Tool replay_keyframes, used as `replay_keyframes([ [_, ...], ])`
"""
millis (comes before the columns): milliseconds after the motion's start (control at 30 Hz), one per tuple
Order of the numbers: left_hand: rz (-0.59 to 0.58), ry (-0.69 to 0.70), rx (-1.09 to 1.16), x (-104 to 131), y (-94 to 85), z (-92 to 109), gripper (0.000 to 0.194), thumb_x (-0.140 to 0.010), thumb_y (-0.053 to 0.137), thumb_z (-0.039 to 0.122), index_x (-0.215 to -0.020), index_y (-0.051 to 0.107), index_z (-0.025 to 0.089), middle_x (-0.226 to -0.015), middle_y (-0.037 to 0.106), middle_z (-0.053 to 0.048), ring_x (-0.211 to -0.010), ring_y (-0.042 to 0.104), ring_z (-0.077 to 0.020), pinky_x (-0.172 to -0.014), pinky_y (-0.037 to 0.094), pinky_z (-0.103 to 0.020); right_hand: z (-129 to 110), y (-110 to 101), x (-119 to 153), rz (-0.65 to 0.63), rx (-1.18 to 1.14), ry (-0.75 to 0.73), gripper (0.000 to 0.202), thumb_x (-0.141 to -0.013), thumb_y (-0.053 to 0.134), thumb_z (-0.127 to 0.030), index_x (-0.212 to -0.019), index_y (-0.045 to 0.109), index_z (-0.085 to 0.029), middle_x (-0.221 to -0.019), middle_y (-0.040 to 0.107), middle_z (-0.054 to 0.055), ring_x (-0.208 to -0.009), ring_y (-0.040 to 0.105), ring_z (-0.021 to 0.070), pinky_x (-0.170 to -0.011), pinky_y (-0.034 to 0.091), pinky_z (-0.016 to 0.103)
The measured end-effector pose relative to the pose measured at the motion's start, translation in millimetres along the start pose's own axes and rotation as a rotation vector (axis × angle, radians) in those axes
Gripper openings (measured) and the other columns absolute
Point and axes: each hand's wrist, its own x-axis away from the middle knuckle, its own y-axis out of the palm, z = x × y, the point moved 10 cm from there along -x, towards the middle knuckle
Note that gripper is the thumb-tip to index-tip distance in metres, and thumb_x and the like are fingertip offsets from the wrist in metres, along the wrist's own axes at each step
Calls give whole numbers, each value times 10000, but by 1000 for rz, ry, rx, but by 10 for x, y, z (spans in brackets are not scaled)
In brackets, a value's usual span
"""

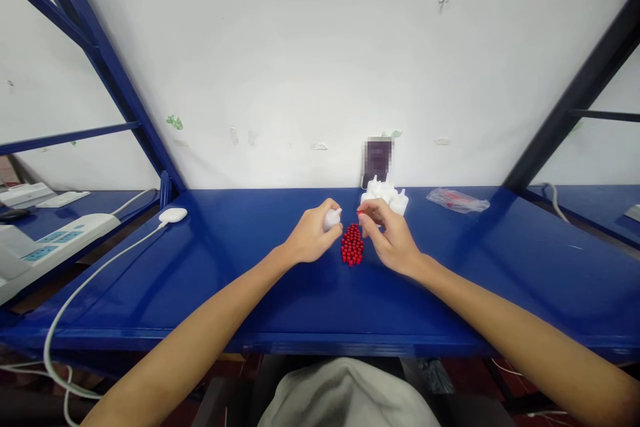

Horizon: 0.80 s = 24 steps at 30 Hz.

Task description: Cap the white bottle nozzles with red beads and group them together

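Observation:
My left hand [315, 233] is closed around a small white squeeze bottle [331, 219], its pointed nozzle tilted up to the right. Between the thumb and fingertips of my right hand [390, 237] is a small red cap [360, 212], mostly hidden by the fingers. The two hands are a short way apart above the blue table. Below and between them lies a cluster of small red caps [352, 245]. Just behind my right hand stands a group of white squeeze bottles [383, 190] with bare nozzles, partly covered by the hand.
A blurred dark phone-like object [377, 160] leans on the wall behind the bottles. A clear plastic bag [457, 200] with red in it lies at the back right of the blue table [240, 287]. At left are a white charger puck [173, 215] with cable and a power strip [55, 247].

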Motion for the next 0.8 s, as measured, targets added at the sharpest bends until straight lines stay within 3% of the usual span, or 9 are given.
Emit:
replay_keyframes([
  [133,-69,45,-99,39,209,238,109,-846,495,255,-938,491,196,-709,527,40,-613,439,-117,-621,348,-257,-180,25,30,22,-6,-97,116,-977,443,-330,-1025,489,-236,-870,603,33,-730,597,167,-704,489,318],
  [333,-67,100,-26,57,284,306,116,-882,485,305,-897,475,190,-749,541,24,-644,448,-120,-644,366,-257,-238,82,37,-36,-9,-103,88,-951,492,-304,-1000,513,-234,-900,620,31,-768,598,170,-750,486,322],
  [467,-42,86,149,66,249,290,221,-960,400,374,-916,482,174,-764,547,13,-664,461,-114,-650,378,-252,-65,103,1,-19,-310,47,224,-950,486,-402,-1079,548,-230,-879,607,27,-782,604,178,-767,497,335],
  [600,80,63,229,37,180,290,271,-1003,329,408,-1042,471,181,-854,579,-13,-736,518,-127,-723,429,-275,122,192,-37,33,-705,269,299,-924,460,-487,-1116,519,-265,-925,613,28,-836,619,195,-750,505,340],
  [700,121,132,200,-21,245,413,283,-1013,323,401,-1162,443,194,-1063,600,-67,-918,565,-169,-852,449,-333,64,284,-69,-29,-823,334,392,-876,469,-575,-1144,513,-291,-1116,640,48,-1010,612,235,-832,499,372],
  [800,155,223,106,-62,371,574,297,-1014,338,367,-1250,417,204,-1250,538,-108,-1116,515,-216,-990,406,-408,26,264,-99,-28,-868,360,516,-851,426,-678,-1204,480,-306,-1164,650,58,-1070,611,260,-861,504,406],
])
